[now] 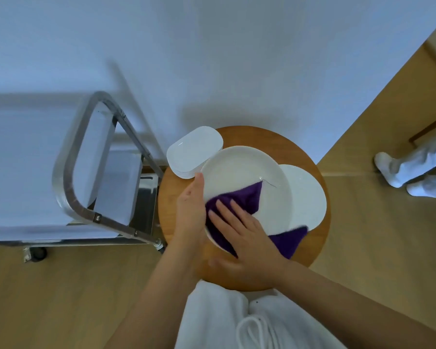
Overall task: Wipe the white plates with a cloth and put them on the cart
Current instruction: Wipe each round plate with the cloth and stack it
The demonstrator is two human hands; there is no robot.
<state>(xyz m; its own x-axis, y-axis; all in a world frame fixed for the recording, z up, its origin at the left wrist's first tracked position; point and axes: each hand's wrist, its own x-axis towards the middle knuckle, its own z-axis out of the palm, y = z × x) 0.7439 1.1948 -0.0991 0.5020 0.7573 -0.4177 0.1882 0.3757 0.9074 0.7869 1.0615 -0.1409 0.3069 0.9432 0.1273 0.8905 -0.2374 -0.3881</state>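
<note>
A steel cart (68,170) with a looped tubular handle stands at the left on the wooden floor (363,248), against the pale wall (212,46); its top is covered in white and a caster shows at its near corner. Just to its right is a round wooden stool (312,250) that serves as the work surface. On the person's lap below it lie white trousers (212,318) with a drawstring.

A large round white plate (239,170) is held tilted over the middle of the stool. It overlaps a second round plate (305,195) lying flat to its right, and its upper left edge is near a stack of rounded rectangular plates (194,151) that juts over the stool's far left rim.

A purple cloth (247,197) lies across the lower part of the large plate, one corner trailing off the plate's near edge onto the stool. The right hand (242,238) rests on the cloth with its fingers spread flat, pressing it to the plate. The left hand (190,205) holds the plate's left rim, thumb lying along the edge; its fingers seem to be underneath, though they are hidden.

At the far right, another person's white-clad legs and shoes (398,172) stand on the floor
</note>
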